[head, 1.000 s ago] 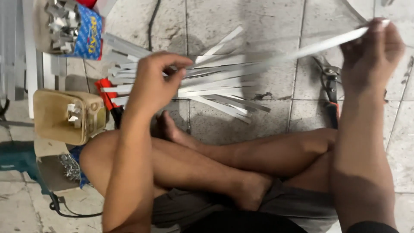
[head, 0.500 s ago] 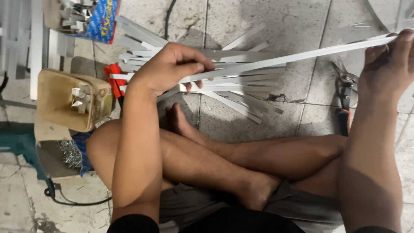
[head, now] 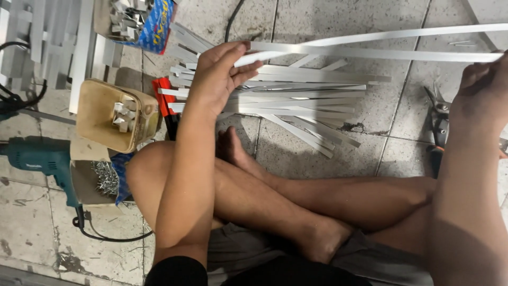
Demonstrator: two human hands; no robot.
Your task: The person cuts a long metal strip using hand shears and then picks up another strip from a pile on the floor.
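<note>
I observe my left hand (head: 218, 74) extended forward, fingers spread and lightly curled; right hand (head: 484, 90) raised, fingers pinched closed.

The right hand (head: 484, 92) was cut off at the three o'clock edge, its fingers out of frame. The long metal strip (head: 381, 53) ran past that edge too. The snips (head: 439, 124) lay half hidden behind the right forearm. The teal drill (head: 45, 159) was cropped at nine o'clock.
</note>
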